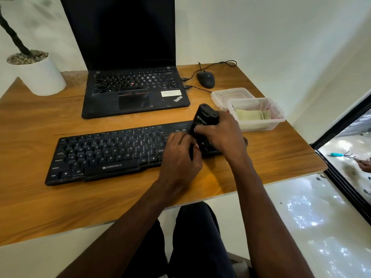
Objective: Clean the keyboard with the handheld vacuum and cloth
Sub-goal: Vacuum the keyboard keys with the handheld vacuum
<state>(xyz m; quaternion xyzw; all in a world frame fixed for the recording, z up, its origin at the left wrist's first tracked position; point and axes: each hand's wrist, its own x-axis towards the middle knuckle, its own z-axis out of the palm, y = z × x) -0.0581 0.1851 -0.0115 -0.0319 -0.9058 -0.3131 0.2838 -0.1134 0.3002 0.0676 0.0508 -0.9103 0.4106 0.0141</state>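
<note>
A black keyboard [104,155] lies across the wooden desk [30,125] in front of me. Over its right end stands a black handheld vacuum [202,119], tilted with its top away from me. My right hand [222,135] is wrapped around the vacuum's body. My left hand [180,155] grips the vacuum's lower part at the keys; the nozzle is hidden behind both hands. A folded pale yellow cloth [251,114] lies in a clear plastic box [259,125] to the right of the keyboard.
An open black laptop [132,91] stands behind the keyboard. A wired mouse [205,79] and the box's lid [230,94] lie at the back right. A white plant pot [38,75] stands at the back left. The desk edge is just right of the box.
</note>
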